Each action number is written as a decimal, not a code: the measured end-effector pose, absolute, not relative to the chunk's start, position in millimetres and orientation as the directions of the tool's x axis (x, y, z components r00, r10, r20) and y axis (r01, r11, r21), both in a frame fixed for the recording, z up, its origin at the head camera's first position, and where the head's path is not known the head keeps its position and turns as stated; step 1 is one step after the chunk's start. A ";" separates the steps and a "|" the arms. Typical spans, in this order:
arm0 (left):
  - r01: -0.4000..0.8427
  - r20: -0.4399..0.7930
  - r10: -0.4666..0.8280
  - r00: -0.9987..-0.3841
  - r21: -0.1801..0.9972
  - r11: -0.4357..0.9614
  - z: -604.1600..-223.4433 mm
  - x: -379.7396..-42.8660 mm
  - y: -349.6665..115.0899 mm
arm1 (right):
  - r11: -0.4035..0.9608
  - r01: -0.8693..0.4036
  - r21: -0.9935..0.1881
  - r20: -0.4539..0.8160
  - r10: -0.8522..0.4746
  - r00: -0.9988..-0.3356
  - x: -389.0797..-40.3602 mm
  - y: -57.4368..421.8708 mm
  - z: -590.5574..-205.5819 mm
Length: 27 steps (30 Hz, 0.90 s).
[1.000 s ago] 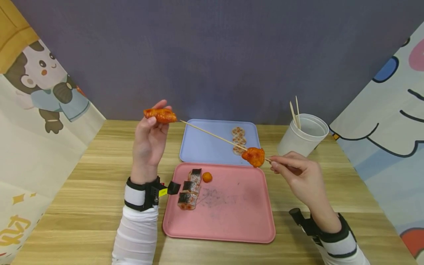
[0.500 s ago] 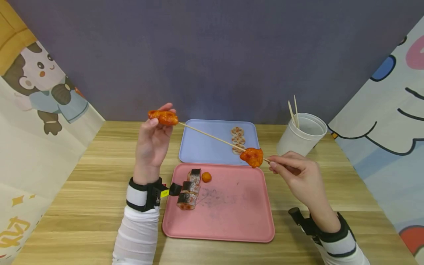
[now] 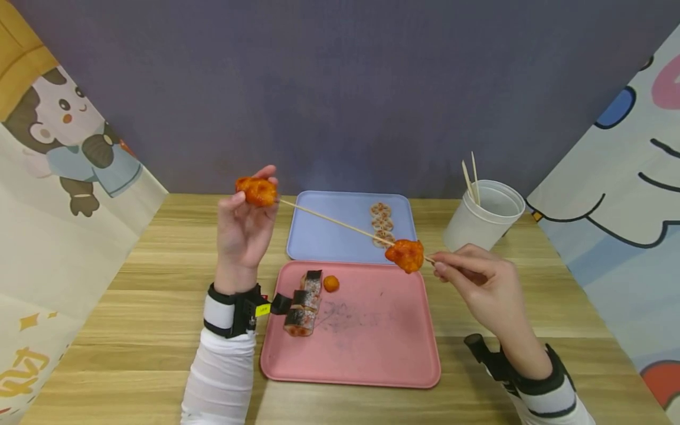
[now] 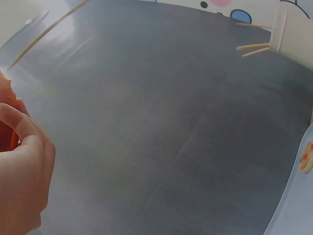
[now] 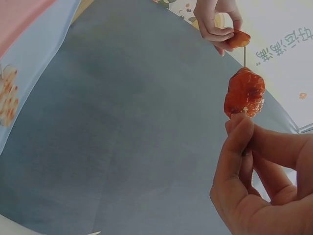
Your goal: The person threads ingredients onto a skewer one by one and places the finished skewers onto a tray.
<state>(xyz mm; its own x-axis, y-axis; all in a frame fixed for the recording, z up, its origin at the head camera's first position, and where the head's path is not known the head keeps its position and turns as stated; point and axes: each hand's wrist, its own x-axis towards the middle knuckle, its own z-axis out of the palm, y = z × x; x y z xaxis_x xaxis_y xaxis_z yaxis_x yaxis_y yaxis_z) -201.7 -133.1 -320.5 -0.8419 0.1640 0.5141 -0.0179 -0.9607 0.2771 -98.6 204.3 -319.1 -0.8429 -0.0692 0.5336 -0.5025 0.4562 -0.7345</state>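
My left hand (image 3: 245, 236) pinches an orange-red glazed chicken piece (image 3: 257, 192) between thumb and fingers, raised above the table. My right hand (image 3: 480, 280) pinches the lower end of a thin bamboo skewer (image 3: 334, 221). Threaded low on that skewer, just beyond my right fingertips, is a second glazed chicken piece (image 5: 244, 93). The skewer's tip points up and left at the piece in my left hand. In the head view the tip lies at that piece's edge; whether it has entered cannot be told. In the left wrist view my left hand (image 4: 27, 161) is partly cut off.
A pink tray (image 3: 372, 360) holds several dark-skinned roll slices (image 3: 300, 319) and a small orange ball (image 3: 332, 284). Behind it, a blue tray (image 3: 329, 236) bears several lotus-root slices (image 3: 381, 224). A white tub (image 3: 480, 221) with skewers stands back right, before a grey wall (image 3: 340, 100).
My left hand has shifted slightly right and down, and its chicken piece has turned. The gap between skewer tip and piece has closed in the head view. My right hand has barely moved.
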 end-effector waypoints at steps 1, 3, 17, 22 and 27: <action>-0.021 0.515 0.166 -0.841 0.276 -0.961 -320.4 -201.7 -133.0 | 0.458 -0.508 -0.729 0.537 -0.076 -0.840 -98.3 204.6 -318.8; -0.023 0.518 0.169 -0.838 0.276 -0.961 -320.2 -201.7 -132.3 | 0.456 -0.513 -0.727 0.540 -0.081 -0.837 -97.5 204.6 -318.1; 0.185 0.577 0.160 -0.801 0.492 -0.851 -317.4 -202.0 -133.9 | 0.485 -0.467 -0.739 0.505 -0.059 -0.861 -94.8 204.7 -315.1; 0.249 0.587 0.153 -0.795 0.546 -0.800 -316.9 -201.0 -138.6 | 0.506 -0.448 -0.737 0.482 -0.072 -0.873 -95.1 204.6 -314.9; 0.281 0.585 0.197 -0.787 0.624 -0.729 -317.6 -198.9 -139.0 | 0.530 -0.417 -0.739 0.442 -0.086 -0.893 -97.5 204.3 -316.8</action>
<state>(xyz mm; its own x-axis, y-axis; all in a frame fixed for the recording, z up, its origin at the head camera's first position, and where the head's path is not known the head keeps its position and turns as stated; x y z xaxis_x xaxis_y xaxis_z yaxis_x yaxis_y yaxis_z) -198.9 -139.0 -317.6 -0.7869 0.1971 0.5848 0.2812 -0.7291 0.6240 -97.5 204.3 -316.8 -0.8930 -0.0859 0.4418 -0.4165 0.5296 -0.7389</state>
